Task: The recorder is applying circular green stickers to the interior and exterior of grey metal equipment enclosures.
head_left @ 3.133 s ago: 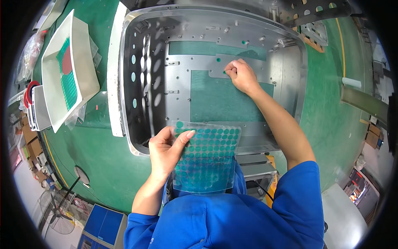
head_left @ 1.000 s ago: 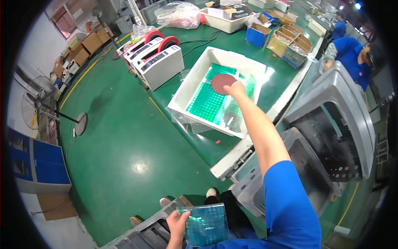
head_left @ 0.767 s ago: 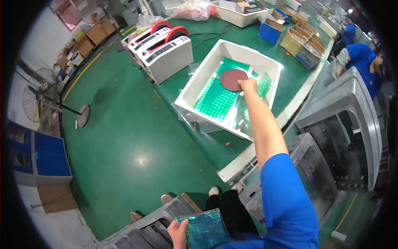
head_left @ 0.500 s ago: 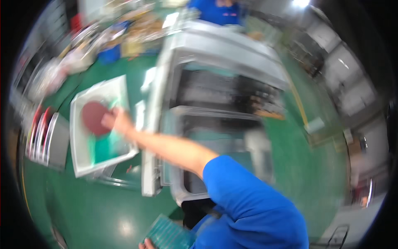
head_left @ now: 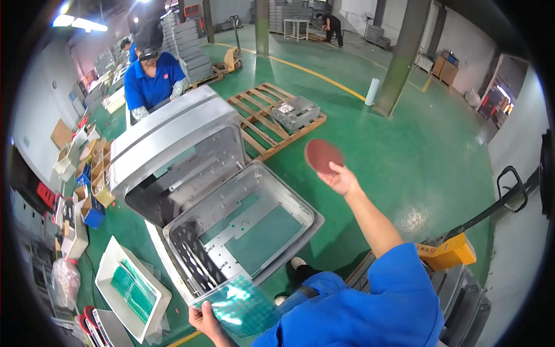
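Note:
My right hand (head_left: 342, 179) is raised out to the right, fingers closed on the edge of a thin round reddish-brown disc (head_left: 322, 156) that looks like a sanding disc. The disc is slightly smeared by motion. Low in front of me, my left hand (head_left: 203, 318) grips the corner of a shiny translucent green sheet (head_left: 245, 306) with a grid pattern. Between my hands stands an opened grey metal housing: a shallow frame (head_left: 312, 228) with cutouts, and a deep raised shell (head_left: 173, 124) behind it. The sheet lies before the frame's near corner; whether they touch I cannot tell.
A white bin (head_left: 159, 312) with more green sheets (head_left: 133, 289) stands at the left. A co-worker in blue (head_left: 153, 81) is behind the housing. Beyond is a wooden pallet (head_left: 277, 130) with a metal part (head_left: 296, 113). A yellow-and-black pallet jack (head_left: 451, 253) stands at the right.
My right hand has swung from over the white bin at the left to the far right, still with the disc. My left hand, with the green sheet, has come up into fuller view. The view has turned.

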Demonstrator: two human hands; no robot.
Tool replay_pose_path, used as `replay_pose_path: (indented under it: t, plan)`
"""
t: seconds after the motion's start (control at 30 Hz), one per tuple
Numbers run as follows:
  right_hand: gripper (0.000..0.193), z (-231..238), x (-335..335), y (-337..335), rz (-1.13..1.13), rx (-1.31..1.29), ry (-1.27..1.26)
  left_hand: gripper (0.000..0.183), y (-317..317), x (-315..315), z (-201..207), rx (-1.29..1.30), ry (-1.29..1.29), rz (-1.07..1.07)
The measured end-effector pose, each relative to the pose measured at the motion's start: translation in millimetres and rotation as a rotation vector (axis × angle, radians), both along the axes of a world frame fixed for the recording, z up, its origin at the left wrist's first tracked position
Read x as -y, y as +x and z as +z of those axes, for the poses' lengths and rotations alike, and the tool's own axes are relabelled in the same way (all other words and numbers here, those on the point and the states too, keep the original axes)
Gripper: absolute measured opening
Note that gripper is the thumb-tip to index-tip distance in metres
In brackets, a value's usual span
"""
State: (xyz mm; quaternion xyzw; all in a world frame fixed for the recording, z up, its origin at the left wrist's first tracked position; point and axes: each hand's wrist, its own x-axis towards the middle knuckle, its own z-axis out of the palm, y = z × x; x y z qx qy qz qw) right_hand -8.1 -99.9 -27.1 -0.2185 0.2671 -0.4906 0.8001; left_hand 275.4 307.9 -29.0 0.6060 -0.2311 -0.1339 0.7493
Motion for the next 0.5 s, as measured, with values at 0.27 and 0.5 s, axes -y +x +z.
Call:
replay_pose_path:
  t: [0.27, 0.5]
  plan:
    - [0.042, 42.2, 132.7, -84.0, -0.405, 0.062, -0.167, 0.022, -25.9, 61.1, 5.1, -0.006, 0.018, -0.020]
    - [0.047, 130.7, 254.4, -97.7, -0.598, 0.137, -0.535, 0.024, -45.1, 96.7, 0.8, 0.053, 0.007, 0.060]
